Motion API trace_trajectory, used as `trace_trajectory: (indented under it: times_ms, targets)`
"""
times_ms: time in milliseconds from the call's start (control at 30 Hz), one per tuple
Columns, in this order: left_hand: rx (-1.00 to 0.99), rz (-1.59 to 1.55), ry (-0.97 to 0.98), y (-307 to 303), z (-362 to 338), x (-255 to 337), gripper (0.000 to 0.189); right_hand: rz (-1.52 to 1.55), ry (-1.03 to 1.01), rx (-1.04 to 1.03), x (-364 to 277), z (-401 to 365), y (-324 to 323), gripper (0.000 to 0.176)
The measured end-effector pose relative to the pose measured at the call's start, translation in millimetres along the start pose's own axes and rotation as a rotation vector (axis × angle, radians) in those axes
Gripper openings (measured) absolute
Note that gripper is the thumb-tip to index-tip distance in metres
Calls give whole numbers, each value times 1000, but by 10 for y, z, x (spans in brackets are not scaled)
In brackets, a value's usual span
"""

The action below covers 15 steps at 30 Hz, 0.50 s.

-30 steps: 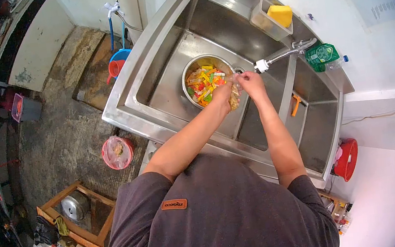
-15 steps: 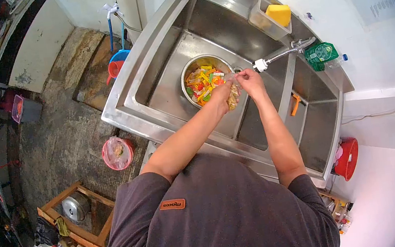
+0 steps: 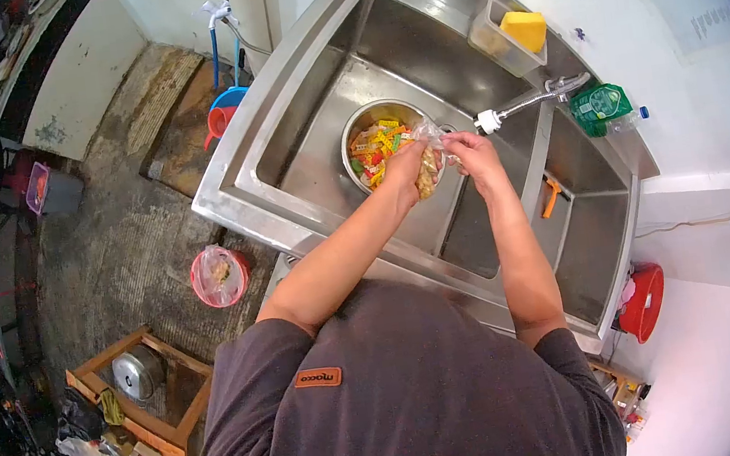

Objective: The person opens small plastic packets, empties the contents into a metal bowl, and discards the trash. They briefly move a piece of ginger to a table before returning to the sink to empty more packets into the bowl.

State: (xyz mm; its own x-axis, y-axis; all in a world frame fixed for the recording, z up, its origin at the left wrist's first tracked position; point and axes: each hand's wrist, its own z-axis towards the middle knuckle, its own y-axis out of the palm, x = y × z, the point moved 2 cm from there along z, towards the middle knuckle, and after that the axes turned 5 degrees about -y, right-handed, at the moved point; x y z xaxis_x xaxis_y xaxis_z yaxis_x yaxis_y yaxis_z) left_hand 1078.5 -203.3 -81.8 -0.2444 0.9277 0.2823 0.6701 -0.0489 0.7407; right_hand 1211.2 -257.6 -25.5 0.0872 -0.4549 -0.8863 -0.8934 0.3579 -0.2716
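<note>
My left hand (image 3: 407, 169) is closed around a clear plastic bag (image 3: 429, 176) with small pale yellowish pieces in its lower part. At the bag's upper end, the fingers of my right hand (image 3: 473, 156) pinch the loose plastic. Both hands are over the sink, at the right edge of a round metal pot (image 3: 349, 151). In the pot lie many small wrapped packets (image 3: 380, 142) in yellow, orange, red and green, some with printed labels. What the pale pieces in the bag are, I cannot make out.
The steel sink (image 3: 300, 145) surrounds the pot. A tap (image 3: 519, 109) reaches in from the right, beside a green bottle (image 3: 601, 108). A yellow sponge (image 3: 525, 30) sits in a plastic holder. An orange-handled tool (image 3: 550, 197) lies in the side basin. A pink bucket (image 3: 219, 276) stands on the floor.
The plastic at the bag's top now stands up and spreads wider between my hands. My right hand has shifted slightly right and down. The whole view has moved a little.
</note>
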Motion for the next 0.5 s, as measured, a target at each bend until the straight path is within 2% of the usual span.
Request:
trace_trajectory:
  times_ms: [133, 233, 367, 500]
  targets:
    - [-90, 67, -17, -13, -97, 7, 20, -67, -58, 98, -2, -72, 82, 21]
    - [-63, 87, -17, 29, -257, -21, 18, -137, -107, 96, 34, -114, 138, 19]
    - [-43, 45, 64, -35, -463, -5, 16, -124, -31, 45, -77, -288, 254, 28]
    - [4, 57, 204, -114, -907, 85, 18, 79, -93, -156, -224, -390, 414, 28]
